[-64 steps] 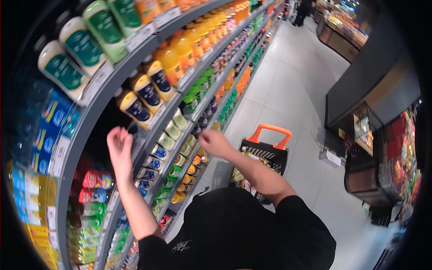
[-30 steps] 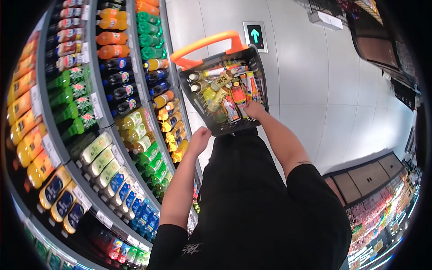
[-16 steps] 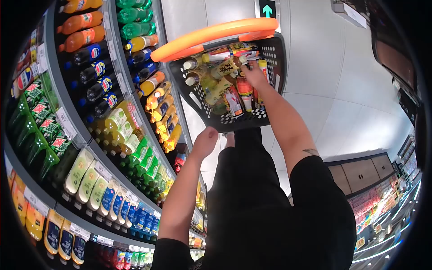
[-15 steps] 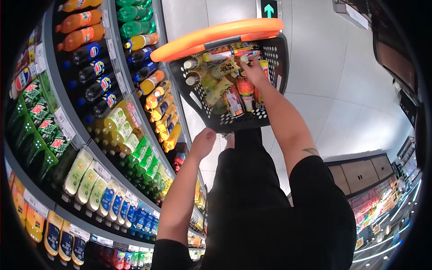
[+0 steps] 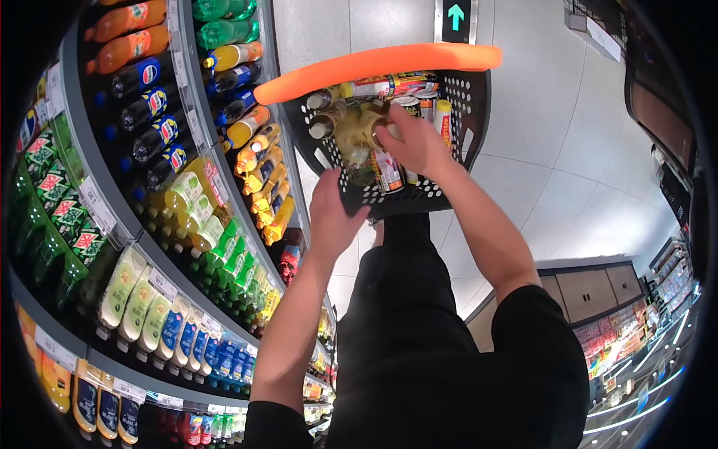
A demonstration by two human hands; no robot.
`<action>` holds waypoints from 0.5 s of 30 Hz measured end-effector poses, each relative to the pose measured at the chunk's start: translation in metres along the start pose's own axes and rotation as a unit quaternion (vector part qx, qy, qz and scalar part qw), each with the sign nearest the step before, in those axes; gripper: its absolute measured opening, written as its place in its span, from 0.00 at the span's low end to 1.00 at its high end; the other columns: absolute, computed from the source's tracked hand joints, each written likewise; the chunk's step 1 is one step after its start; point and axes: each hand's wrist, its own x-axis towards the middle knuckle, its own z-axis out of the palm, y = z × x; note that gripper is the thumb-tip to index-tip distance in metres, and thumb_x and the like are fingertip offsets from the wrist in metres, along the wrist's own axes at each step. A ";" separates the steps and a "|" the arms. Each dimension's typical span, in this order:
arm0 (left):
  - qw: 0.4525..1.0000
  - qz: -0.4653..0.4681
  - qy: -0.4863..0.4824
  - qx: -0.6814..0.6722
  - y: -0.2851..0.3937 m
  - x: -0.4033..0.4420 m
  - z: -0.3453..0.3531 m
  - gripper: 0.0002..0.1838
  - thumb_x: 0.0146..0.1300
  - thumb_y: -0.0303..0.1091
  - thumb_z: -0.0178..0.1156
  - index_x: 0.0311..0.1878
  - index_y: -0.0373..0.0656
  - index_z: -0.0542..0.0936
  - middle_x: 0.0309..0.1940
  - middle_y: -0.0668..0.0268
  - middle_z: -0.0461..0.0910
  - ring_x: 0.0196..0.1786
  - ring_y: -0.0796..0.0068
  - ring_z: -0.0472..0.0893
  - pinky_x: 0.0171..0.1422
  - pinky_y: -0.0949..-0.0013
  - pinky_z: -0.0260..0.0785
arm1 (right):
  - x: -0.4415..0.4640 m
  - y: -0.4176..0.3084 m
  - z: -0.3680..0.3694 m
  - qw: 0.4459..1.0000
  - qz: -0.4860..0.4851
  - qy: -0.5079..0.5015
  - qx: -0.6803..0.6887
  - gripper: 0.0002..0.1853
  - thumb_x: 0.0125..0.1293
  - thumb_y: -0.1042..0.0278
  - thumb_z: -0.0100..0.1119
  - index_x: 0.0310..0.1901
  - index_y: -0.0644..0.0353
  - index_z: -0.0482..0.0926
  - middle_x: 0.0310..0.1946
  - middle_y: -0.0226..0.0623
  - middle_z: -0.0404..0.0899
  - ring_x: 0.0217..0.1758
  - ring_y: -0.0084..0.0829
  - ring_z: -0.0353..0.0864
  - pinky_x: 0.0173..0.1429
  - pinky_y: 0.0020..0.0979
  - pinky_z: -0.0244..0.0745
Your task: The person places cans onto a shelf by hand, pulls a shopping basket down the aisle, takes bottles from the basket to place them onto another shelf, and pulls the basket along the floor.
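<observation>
A black shopping basket (image 5: 396, 200) with an orange handle (image 5: 381, 66) is in front of my body, holding several bottles and packs. My right hand (image 5: 416, 144) is over its middle, fingers closed around the cap end of a yellowish bottle (image 5: 371, 123) blurred by motion. Below that bottle is a red and white pack (image 5: 388, 170); a yellow-capped tube (image 5: 443, 123) stands right of my hand. Two white-capped bottles (image 5: 321, 126) lie at the left of the basket. My left hand (image 5: 333, 213) is beside the basket's near left corner, thumb apart from the fingers, holding nothing.
Curved shelves (image 5: 191, 97) of drinks run along the left, with Pepsi-labelled bottles (image 5: 146, 108) and cartons with price tags. A green arrow sign (image 5: 456, 21) is in the tiled floor (image 5: 538, 142). Wooden cabinets (image 5: 591, 293) are at the lower right.
My right hand has moved down and left over the basket's contents, and the labelled bottle has shifted with it. My left hand has risen and opened. The basket appears slightly further right.
</observation>
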 end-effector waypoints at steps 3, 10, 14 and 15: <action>0.994 -0.009 -0.005 0.109 0.034 0.019 -0.005 0.45 0.56 0.42 0.78 0.74 0.45 0.68 0.68 0.55 0.76 0.73 0.52 0.74 0.81 0.52 0.62 | -0.003 0.026 0.009 0.971 0.002 -0.100 0.217 0.18 0.76 0.51 0.62 0.43 0.61 0.76 0.29 0.37 0.83 0.28 0.33 0.82 0.33 0.35 0.74; 0.925 -0.259 -0.269 -0.071 -0.011 0.010 -0.001 0.42 0.53 0.45 0.77 0.68 0.40 0.69 0.54 0.46 0.86 0.57 0.41 0.85 0.63 0.50 0.77 | 0.041 0.088 0.087 0.841 0.326 -0.144 0.406 0.20 0.79 0.48 0.54 0.45 0.59 0.81 0.26 0.31 0.75 0.24 0.27 0.74 0.30 0.32 0.70; 0.890 -0.328 -0.316 -0.023 -0.069 -0.049 -0.002 0.43 0.51 0.46 0.77 0.66 0.39 0.69 0.51 0.42 0.86 0.57 0.41 0.86 0.61 0.50 0.78 | 0.080 0.147 0.154 0.956 0.270 -0.044 0.101 0.30 0.73 0.41 0.58 0.54 0.67 0.80 0.40 0.47 0.82 0.42 0.42 0.83 0.47 0.41 0.78; 0.887 -0.339 -0.313 -0.021 -0.079 -0.065 -0.003 0.43 0.51 0.47 0.77 0.66 0.38 0.69 0.52 0.43 0.86 0.57 0.41 0.86 0.61 0.50 0.78 | 0.087 0.149 0.166 0.967 0.249 -0.048 0.035 0.34 0.70 0.38 0.59 0.56 0.69 0.79 0.44 0.52 0.84 0.47 0.46 0.85 0.53 0.43 0.80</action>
